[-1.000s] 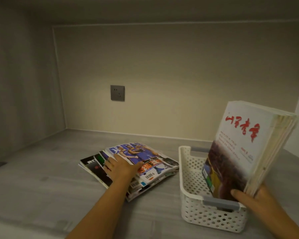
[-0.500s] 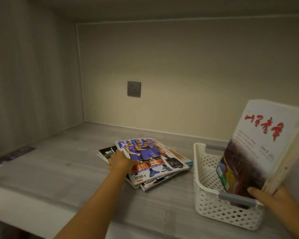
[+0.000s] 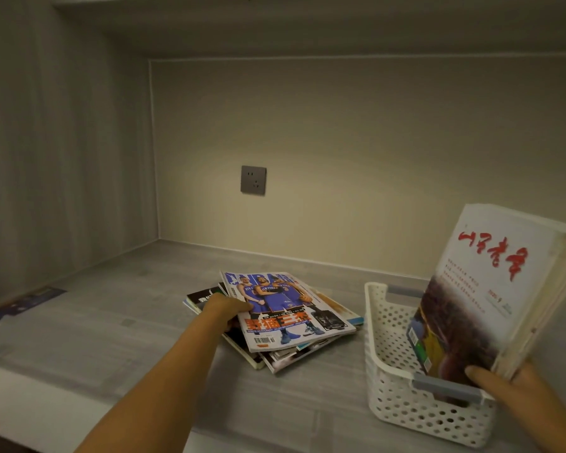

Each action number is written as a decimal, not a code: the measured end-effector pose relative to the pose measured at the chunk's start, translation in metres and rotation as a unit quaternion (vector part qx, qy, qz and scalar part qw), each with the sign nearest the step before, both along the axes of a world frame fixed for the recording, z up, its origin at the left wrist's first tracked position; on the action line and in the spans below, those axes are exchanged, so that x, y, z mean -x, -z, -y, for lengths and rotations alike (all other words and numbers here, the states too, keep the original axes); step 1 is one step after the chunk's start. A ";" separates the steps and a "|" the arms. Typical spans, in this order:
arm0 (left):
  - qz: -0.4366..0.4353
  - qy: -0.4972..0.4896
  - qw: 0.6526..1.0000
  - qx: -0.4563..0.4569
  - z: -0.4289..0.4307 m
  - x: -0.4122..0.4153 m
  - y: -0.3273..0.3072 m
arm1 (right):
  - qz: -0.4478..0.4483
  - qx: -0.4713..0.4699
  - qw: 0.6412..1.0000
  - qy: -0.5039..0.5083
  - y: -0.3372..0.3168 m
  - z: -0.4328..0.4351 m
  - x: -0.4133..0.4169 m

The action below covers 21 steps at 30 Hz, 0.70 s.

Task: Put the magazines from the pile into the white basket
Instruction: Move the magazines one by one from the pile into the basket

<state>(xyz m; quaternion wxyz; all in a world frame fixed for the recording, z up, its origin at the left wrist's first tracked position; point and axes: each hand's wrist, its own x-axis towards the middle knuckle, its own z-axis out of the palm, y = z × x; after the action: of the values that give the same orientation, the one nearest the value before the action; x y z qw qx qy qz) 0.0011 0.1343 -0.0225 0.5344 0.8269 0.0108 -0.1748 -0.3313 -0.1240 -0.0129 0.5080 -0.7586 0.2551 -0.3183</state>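
Note:
A pile of magazines [image 3: 294,349] lies on the grey shelf, mid-frame. On top is a basketball magazine [image 3: 285,310] with players in blue. My left hand [image 3: 227,310] grips its left edge, thumb on the cover and fingers underneath, and that edge is slightly raised. To the right stands the white perforated basket [image 3: 386,380] with grey handles. A bundle of magazines [image 3: 490,299] with a white cover and red characters stands upright in the basket, leaning right. My right hand [image 3: 517,384] holds the bundle at its lower near corner.
The grey shelf [image 3: 118,328] sits in a recess with a side wall on the left and a back wall bearing a dark socket [image 3: 253,179]. A flat blue leaflet [image 3: 23,304] lies at the far left. The shelf's front edge runs along the bottom.
My left hand shifted from resting on the pile to gripping the left edge of the top basketball magazine. The view swung left and up. My right hand still holds the upright bundle.

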 end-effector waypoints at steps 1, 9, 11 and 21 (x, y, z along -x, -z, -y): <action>-0.030 0.002 0.998 0.048 -0.001 -0.001 0.000 | -0.003 -0.001 1.000 -0.001 0.000 0.001 0.000; -0.143 0.018 0.965 0.218 0.003 -0.001 -0.009 | -0.002 0.024 1.000 -0.020 0.001 0.002 0.001; -0.140 0.030 0.970 0.196 0.007 0.000 -0.009 | -0.006 0.028 0.999 -0.022 0.001 0.001 0.002; -0.013 -0.037 0.948 0.316 0.035 0.019 -0.011 | 0.007 0.033 0.999 -0.014 0.003 0.001 0.001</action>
<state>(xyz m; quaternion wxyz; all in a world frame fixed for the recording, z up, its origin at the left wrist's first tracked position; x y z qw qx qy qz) -0.0176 0.0997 -0.0111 0.7743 0.6122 -0.0076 -0.1601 -0.3326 -0.1251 -0.0160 0.4891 -0.7763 0.2304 -0.3242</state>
